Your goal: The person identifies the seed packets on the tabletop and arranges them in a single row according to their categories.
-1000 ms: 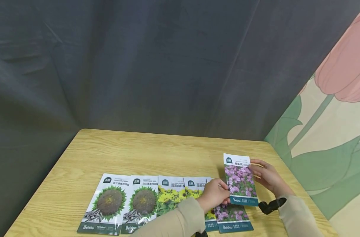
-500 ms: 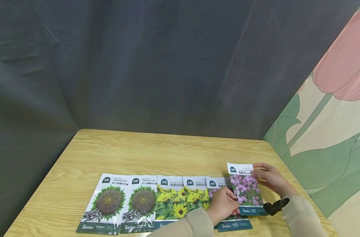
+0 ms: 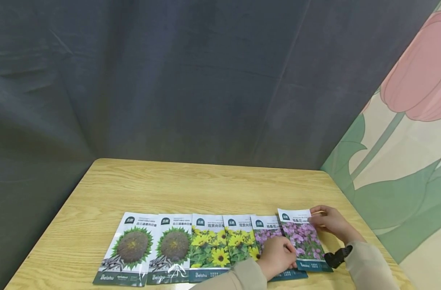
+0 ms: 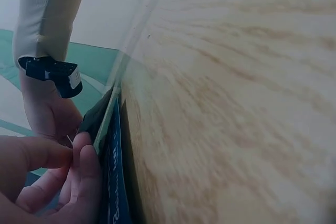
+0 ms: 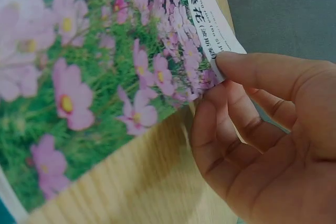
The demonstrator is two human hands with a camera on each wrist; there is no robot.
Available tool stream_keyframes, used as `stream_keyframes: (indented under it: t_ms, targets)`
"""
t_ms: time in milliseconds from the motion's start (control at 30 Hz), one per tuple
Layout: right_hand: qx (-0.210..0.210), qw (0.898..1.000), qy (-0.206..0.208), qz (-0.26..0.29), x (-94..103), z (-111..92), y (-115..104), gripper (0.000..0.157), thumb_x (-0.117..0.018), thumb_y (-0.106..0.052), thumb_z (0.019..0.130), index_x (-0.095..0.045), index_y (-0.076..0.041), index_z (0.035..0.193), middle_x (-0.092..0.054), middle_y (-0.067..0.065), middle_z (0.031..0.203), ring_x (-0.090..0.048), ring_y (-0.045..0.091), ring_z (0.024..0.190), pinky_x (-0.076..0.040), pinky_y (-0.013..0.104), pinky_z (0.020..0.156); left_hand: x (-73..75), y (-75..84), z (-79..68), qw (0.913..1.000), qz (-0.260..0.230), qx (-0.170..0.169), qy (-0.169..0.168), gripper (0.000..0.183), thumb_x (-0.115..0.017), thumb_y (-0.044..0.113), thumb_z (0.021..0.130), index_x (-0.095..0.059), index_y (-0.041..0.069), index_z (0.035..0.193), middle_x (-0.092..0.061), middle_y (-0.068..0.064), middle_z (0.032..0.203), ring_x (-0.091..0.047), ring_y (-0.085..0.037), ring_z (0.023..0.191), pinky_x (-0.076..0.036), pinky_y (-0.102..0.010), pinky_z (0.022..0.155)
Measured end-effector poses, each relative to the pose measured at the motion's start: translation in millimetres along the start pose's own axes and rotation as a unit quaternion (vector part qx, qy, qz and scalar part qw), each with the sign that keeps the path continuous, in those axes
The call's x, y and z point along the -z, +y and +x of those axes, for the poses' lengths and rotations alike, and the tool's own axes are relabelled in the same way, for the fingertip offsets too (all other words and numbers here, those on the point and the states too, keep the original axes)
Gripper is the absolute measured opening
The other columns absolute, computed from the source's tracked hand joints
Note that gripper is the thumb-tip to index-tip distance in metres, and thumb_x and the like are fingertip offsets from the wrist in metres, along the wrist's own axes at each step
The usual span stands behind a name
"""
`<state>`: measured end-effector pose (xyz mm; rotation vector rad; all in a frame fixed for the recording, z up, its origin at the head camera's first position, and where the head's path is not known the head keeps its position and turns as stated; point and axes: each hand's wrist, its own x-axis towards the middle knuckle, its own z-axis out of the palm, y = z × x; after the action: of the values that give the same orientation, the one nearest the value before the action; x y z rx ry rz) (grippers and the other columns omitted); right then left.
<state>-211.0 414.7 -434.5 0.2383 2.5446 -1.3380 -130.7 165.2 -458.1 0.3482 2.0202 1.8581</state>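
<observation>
A seed packet with pink flowers (image 3: 304, 238) lies at the right end of a row, its left side over another pink-flower seed packet (image 3: 267, 232). My right hand (image 3: 333, 222) pinches its upper right corner between thumb and fingers, plainly seen in the right wrist view, where the corner bends slightly. At the packet's lower left edge is my left hand (image 3: 277, 256), thumb and fingertips pressed together on the edge. In the left wrist view, the left hand (image 4: 79, 182) is close against the packets' dark lower ends; the fingers partly hide the grip.
Left along the row lie two yellow-flower packets (image 3: 210, 246) and two sunflower-head packets (image 3: 135, 246), overlapping at their sides. They rest on a wooden table (image 3: 191, 185). A dark curtain (image 3: 191, 88) hangs behind, and a tulip-painted wall (image 3: 398, 181) rises at the right.
The held pink-flower packet has come down and slightly right, from raised above the row to lying at its end. Both hands moved with it, uncovering the yellow-flower packets.
</observation>
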Motion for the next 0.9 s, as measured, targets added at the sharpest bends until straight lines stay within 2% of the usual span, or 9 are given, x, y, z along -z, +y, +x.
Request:
stream_keyframes:
  t_ms: [200, 300, 400, 567, 767, 900]
  targets:
    - [-0.004, 1.000, 0.010, -0.022, -3.6, 2, 6, 0.035, -0.070, -0.006, 0.092, -0.052, 0.010, 0.118, -0.067, 0.007, 0.092, -0.062, 0.019, 0.081, -0.055, 0.030, 0.069, -0.6, -2.3, -1.9, 0.9954, 0.086, -0.035, -0.022, 0.010, -0.068, -0.006, 0.086, -0.071, 0.003, 0.083, -0.066, 0.000, 0.060, -0.058, -0.004, 0.051, -0.049, -0.016, 0.052]
    - [-0.003, 1.000, 0.017, -0.024, -5.8, 2, 9, 0.033, -0.070, -0.005, 0.092, -0.053, 0.010, 0.116, -0.066, 0.008, 0.091, -0.061, 0.019, 0.080, -0.056, 0.029, 0.068, -0.4, -3.7, -2.7, 0.9917, 0.114, -0.052, -0.028, 0.008, -0.069, -0.005, 0.086, -0.073, 0.002, 0.084, -0.067, 0.001, 0.062, -0.059, -0.002, 0.052, -0.049, -0.015, 0.053]
    - [0.007, 0.999, 0.024, -0.038, -7.7, 2, 10, 0.031, -0.069, -0.005, 0.093, -0.054, 0.011, 0.115, -0.065, 0.009, 0.090, -0.060, 0.019, 0.078, -0.055, 0.029, 0.067, 0.9, -4.3, -2.0, 0.9905, 0.120, -0.053, -0.042, 0.011, -0.069, -0.003, 0.088, -0.073, 0.003, 0.080, -0.064, 0.004, 0.059, -0.053, -0.002, 0.050, -0.045, -0.015, 0.051]
    - [0.015, 0.997, 0.032, -0.063, -10.6, 3, 9, 0.029, -0.069, -0.005, 0.093, -0.056, 0.011, 0.113, -0.064, 0.011, 0.091, -0.059, 0.020, 0.079, -0.052, 0.030, 0.067, 2.2, -7.0, 1.2, 0.9899, 0.118, -0.040, -0.067, 0.032, -0.065, -0.001, 0.091, -0.062, 0.006, 0.060, -0.051, 0.008, 0.049, -0.037, -0.005, 0.042, -0.031, -0.019, 0.044]
    - [0.005, 0.995, 0.043, -0.087, -13.0, 5, 9, 0.029, -0.070, -0.007, 0.091, -0.057, 0.008, 0.111, -0.061, 0.012, 0.092, -0.056, 0.023, 0.083, -0.049, 0.031, 0.069, 1.4, -7.1, 2.7, 0.9891, 0.131, -0.032, -0.060, 0.027, -0.066, 0.001, 0.093, -0.071, 0.004, 0.067, -0.061, 0.006, 0.056, -0.054, -0.004, 0.047, -0.042, -0.019, 0.045]
    - [0.013, 0.995, 0.043, -0.088, -13.7, 4, 8, 0.032, -0.071, -0.006, 0.091, -0.055, 0.009, 0.115, -0.057, 0.010, 0.086, -0.053, 0.022, 0.079, -0.047, 0.031, 0.066, 0.5, -9.8, 4.0, 0.9908, 0.119, -0.029, -0.057, 0.039, -0.064, 0.000, 0.094, -0.058, 0.009, 0.056, -0.060, 0.007, 0.053, -0.054, -0.004, 0.046, -0.038, -0.019, 0.043]
